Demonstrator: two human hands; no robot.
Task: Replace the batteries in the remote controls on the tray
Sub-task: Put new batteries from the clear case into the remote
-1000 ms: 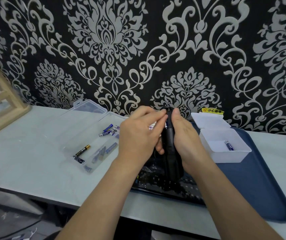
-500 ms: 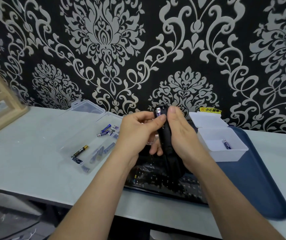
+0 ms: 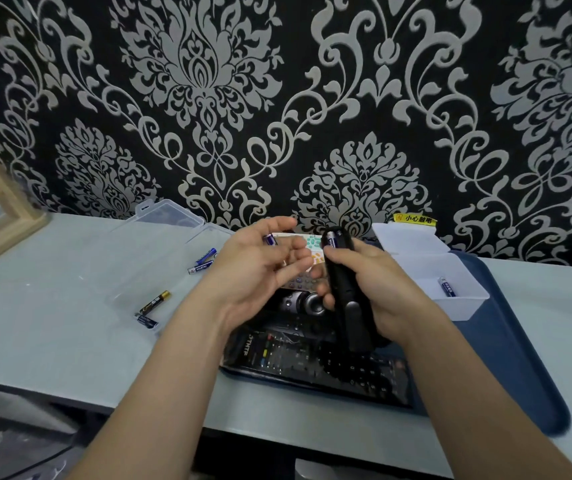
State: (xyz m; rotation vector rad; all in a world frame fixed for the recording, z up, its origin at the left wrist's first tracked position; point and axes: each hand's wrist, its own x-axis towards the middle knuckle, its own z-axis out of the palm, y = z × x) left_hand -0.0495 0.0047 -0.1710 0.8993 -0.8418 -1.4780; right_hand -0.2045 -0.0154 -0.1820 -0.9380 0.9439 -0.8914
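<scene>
A pale table [image 3: 52, 323] carries a dark blue tray [image 3: 520, 341] on its right half, and on the tray's near left part lie several remote controls [image 3: 312, 358], overlapping one another. Left of the tray an open clear case [image 3: 132, 271] holds loose batteries [image 3: 203, 263], while a white box [image 3: 464, 306] on the tray's far side has 1 lone battery [image 3: 445, 285] in it, probably a used one. Above the pile, the right hand [image 3: 385, 289] is wrapped round a slim black remote [image 3: 345, 299], tilted with its open battery bay towards the wall; 1 seated battery [image 3: 332, 241] shows at that top end. The left hand [image 3: 249, 271] sits just beside it, not touching the remote, its fingers loosely bent and a blue battery [image 3: 270, 239] tucked between thumb and forefinger. The step in hand looks like the battery swap on this 1 remote, though whether the blue cell is coming out or going in cannot be told. If it is fresh, the next move calls for matching its polarity to the bay and pressing it against the spring; if spent, dropping it in the white box.
</scene>
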